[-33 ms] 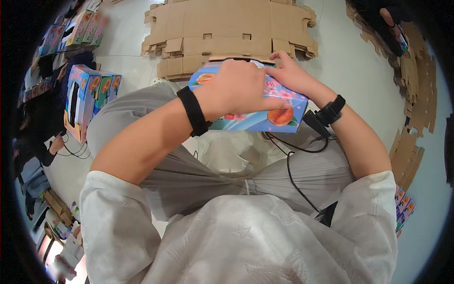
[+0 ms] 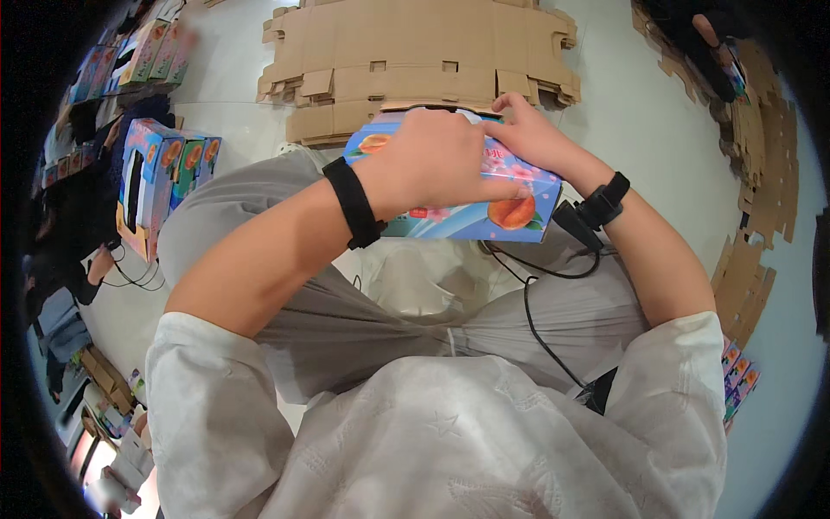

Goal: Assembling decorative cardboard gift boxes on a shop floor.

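Observation:
A blue carton printed with peaches and pink blossoms is in front of me, above my knees. My left hand lies over its upper face, fingers curled over the far side and thumb stretched across the front corner. On the far right edge, my right hand grips the carton with the thumb on this side and a bent forefinger beyond. A brown cardboard flap edge shows behind the knuckles. Most of the left fingertips are hidden, and so are the lower right fingers. Black bands circle both wrists.
Flattened brown cardboard sheets are stacked on the floor beyond. Made-up printed cartons stand left, near a person in dark clothes. More cardboard lies along the right. A black cable runs over my right leg.

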### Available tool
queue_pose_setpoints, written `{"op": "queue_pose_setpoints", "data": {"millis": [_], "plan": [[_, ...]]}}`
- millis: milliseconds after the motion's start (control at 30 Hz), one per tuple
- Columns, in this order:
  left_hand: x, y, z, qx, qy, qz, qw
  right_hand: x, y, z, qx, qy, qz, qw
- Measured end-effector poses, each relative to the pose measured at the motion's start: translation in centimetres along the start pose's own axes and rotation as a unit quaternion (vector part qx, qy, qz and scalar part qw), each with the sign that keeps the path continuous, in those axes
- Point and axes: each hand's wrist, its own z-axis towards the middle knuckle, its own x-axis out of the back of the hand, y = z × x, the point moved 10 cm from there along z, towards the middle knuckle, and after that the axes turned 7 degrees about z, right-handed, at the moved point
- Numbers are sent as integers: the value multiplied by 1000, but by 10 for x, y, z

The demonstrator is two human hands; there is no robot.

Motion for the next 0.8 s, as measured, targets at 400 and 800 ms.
{"op": "queue_pose_setpoints", "data": {"millis": [400,800], "plan": [[2,0,6,-56,138,97,984,8,-1,4,16,55,-54,997],[1,-2,7,-62,156,84,982,17,-5,3,48,115,-60,990]]}}
